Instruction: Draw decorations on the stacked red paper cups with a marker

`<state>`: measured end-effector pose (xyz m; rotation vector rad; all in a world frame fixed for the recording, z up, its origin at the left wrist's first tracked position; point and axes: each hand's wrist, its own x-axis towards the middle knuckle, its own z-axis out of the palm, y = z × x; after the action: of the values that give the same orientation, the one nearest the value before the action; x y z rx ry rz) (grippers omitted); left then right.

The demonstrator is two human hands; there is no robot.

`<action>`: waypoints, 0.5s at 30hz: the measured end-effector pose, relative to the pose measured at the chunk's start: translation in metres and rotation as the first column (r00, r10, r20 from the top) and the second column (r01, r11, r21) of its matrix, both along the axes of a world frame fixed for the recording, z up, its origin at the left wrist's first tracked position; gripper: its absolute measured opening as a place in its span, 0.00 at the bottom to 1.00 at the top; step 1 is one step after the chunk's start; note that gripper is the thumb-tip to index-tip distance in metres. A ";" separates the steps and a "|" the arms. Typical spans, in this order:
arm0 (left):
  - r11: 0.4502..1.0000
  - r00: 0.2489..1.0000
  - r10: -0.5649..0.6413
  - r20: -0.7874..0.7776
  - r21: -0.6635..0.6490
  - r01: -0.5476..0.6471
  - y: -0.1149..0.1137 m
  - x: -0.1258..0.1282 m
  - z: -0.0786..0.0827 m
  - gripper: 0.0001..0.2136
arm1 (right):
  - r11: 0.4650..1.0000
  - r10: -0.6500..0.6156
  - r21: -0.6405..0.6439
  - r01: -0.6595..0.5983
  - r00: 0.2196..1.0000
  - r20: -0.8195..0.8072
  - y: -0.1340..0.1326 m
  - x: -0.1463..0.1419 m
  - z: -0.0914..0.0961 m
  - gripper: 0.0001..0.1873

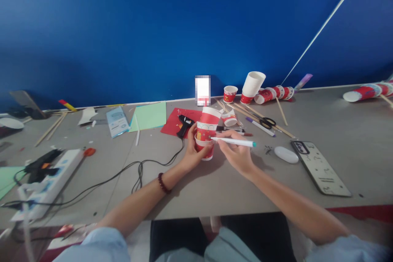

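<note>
Wrapping closed around the stacked red-and-white cups (210, 118), the left hand (194, 152) had its grip low on them, near the middle of the counter (190, 196); whether their base touched the surface could not be told. The right hand (238, 157) pinched a white marker (238, 142) in a narrow grip, its left end at the cups' side. Bare room lay between both hands and the front edge. Toward the front left corner sat a power strip (63, 175), a black cable (107, 179) running rightward from it. Green paper (153, 115) lay near the back edge, then a glue gun (185, 125) on a red sheet (172, 122), just beyond the left hand. Farther right, white cups (253, 84) stood by the back edge, with scissors (268, 123), a white oval case (286, 154) and a phone (322, 168) closer to the front.
</note>
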<state>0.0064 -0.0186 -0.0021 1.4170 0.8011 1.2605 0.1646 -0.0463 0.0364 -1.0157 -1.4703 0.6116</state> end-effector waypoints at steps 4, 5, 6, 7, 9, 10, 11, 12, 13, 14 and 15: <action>1.000 1.000 0.000 0.005 -0.029 0.000 0.000 0.000 0.001 0.39 | 1.000 0.008 0.005 -0.008 0.999 0.036 0.000 0.001 0.000 0.02; 1.000 1.000 -0.002 0.009 -0.029 0.002 -0.001 0.000 0.001 0.40 | 1.000 0.003 0.013 -0.003 0.999 0.042 0.000 0.001 0.000 0.02; 1.000 1.000 -0.004 0.015 -0.027 0.004 -0.001 0.000 0.001 0.40 | 1.000 -0.001 0.020 0.000 0.999 0.047 0.000 0.001 0.001 0.02; 1.000 1.000 -0.008 0.018 -0.025 0.008 0.000 0.000 0.001 0.40 | 1.000 -0.003 0.027 0.001 0.999 0.051 0.000 0.001 0.001 0.02; 1.000 1.000 -0.015 0.019 -0.018 0.015 0.000 0.000 0.001 0.40 | 0.999 -0.008 0.037 0.006 0.999 0.054 0.000 0.000 0.002 0.02; 1.000 1.000 -0.016 0.018 -0.013 0.017 0.000 0.000 0.001 0.40 | 0.999 -0.009 0.039 0.006 0.998 0.055 -0.001 0.000 0.002 0.03; 1.000 1.000 -0.016 0.016 -0.008 0.016 0.000 0.000 0.001 0.40 | 0.999 -0.009 0.041 0.007 0.998 0.057 -0.001 0.000 0.002 0.03; 1.000 1.000 -0.014 0.012 -0.005 0.014 0.000 0.000 0.001 0.40 | 0.999 -0.010 0.040 0.007 0.998 0.059 -0.001 0.000 0.002 0.03; 1.000 1.000 -0.013 0.007 -0.003 0.013 0.000 0.000 0.001 0.39 | 0.999 -0.011 0.038 0.009 0.998 0.061 -0.001 -0.001 0.002 0.03; 1.000 1.000 -0.009 0.003 -0.002 0.009 -0.001 0.000 0.001 0.39 | 0.999 -0.014 0.039 0.012 0.998 0.062 -0.001 -0.001 0.002 0.03; 1.000 1.000 -0.007 -0.001 -0.001 0.007 -0.001 0.000 0.001 0.39 | 0.999 -0.019 0.041 0.017 0.998 0.062 -0.001 -0.001 0.002 0.03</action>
<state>0.0062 -0.0192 -0.0013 1.4189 0.7968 1.2540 0.1639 -0.0468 0.0382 -1.0237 -1.5212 0.5395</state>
